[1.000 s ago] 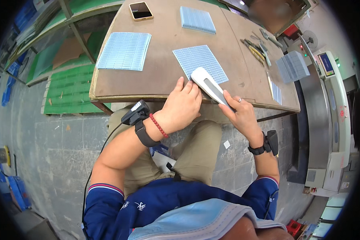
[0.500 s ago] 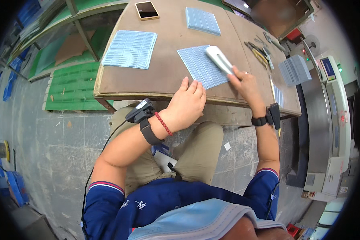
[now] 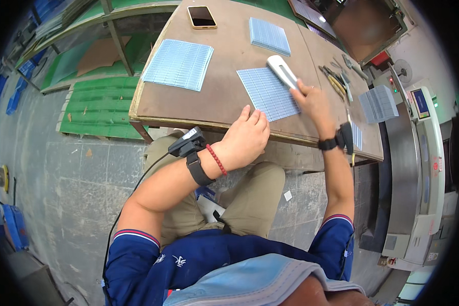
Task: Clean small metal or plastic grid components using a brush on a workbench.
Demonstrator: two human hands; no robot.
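Note:
My right hand [image 3: 315, 104] grips one end of a long white tool [image 3: 281, 70] with a rounded tip and a grey inset, its exact kind unclear. The tool lies over the right edge of a light-blue gridded sheet [image 3: 268, 93] on the table. At the sheet's near left corner, my left hand [image 3: 247, 136] rests by the table edge, holding nothing. Its fingers stretch out side by side, their tips at or just touching the sheet. Left of it lies a stack of similar blue sheets [image 3: 178, 64], and a smaller blue stack [image 3: 269, 36] sits farther back.
A phone [image 3: 202, 17] lies at the table's [image 3: 224, 56] far left. Pliers [image 3: 336, 85] and other hand tools lie on the right, near another blue stack [image 3: 379, 104]. A machine with a screen [image 3: 422, 103] stands at the right. Green slatted pallets [image 3: 104, 107] are at the left.
The whole view has shifted slightly, moving the table a little right and down. The white tool remains in my right hand over the sheet; my left hand stays by its near corner.

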